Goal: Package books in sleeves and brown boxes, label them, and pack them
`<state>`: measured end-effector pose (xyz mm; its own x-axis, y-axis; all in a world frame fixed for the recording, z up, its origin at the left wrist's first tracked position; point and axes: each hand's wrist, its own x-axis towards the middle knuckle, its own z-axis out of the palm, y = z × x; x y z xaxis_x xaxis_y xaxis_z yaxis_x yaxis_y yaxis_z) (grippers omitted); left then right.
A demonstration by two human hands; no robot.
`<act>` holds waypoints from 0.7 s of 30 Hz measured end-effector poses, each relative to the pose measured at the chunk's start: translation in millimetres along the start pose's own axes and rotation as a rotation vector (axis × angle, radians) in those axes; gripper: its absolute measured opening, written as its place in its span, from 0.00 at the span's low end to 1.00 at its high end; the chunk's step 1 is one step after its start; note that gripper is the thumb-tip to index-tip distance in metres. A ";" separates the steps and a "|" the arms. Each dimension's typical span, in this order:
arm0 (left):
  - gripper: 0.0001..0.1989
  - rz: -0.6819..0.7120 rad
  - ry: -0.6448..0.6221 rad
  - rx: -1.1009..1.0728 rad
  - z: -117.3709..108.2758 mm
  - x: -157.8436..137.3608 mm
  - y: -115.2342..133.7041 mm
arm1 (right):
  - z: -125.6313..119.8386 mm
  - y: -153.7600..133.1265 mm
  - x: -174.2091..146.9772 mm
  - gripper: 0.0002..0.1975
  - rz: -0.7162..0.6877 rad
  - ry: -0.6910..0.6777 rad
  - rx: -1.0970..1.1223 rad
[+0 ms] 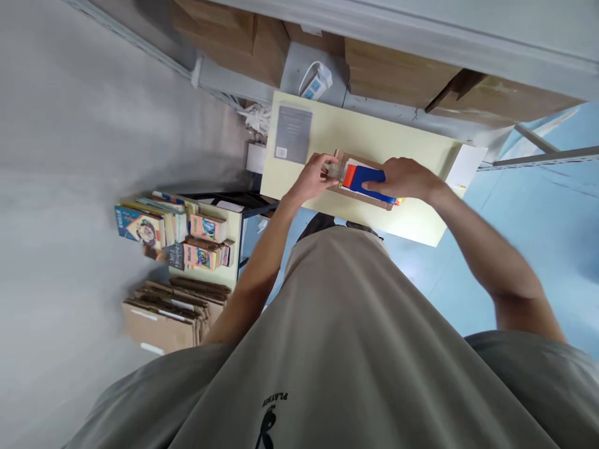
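On the pale yellow table, a shallow brown cardboard box [359,196] lies with a small stack of thin items on it. The top one is a blue booklet or card packet [358,179] with an orange-red band at its left end; white edges show beneath. My right hand [405,179] grips this blue booklet from the right, thumb flat on top, fingers hidden. At the box's left end, my left hand [312,179] has its fingers curved around the end, thumb and forefinger apart at the tips. Something greyish, perhaps clear plastic, shows between them.
A grey book [292,134] lies on the table's [374,134] left part; a white box [465,165] stands at its right end. A power strip [317,82] and cardboard boxes [397,72] are behind. At left are stacked books [145,226] and flattened cartons [161,321].
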<state>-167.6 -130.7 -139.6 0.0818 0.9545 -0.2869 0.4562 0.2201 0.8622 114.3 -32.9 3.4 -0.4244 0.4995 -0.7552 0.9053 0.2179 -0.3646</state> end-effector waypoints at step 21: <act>0.18 -0.236 0.671 -0.309 80.3 20.1 18.4 | 9.0 12.5 6.4 0.30 -0.051 0.044 0.059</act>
<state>-86.3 -123.7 -163.0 -0.5858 0.7713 -0.2486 0.1190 0.3854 0.9151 122.7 -34.5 -10.9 -0.4678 0.5256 -0.7106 0.8792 0.1946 -0.4348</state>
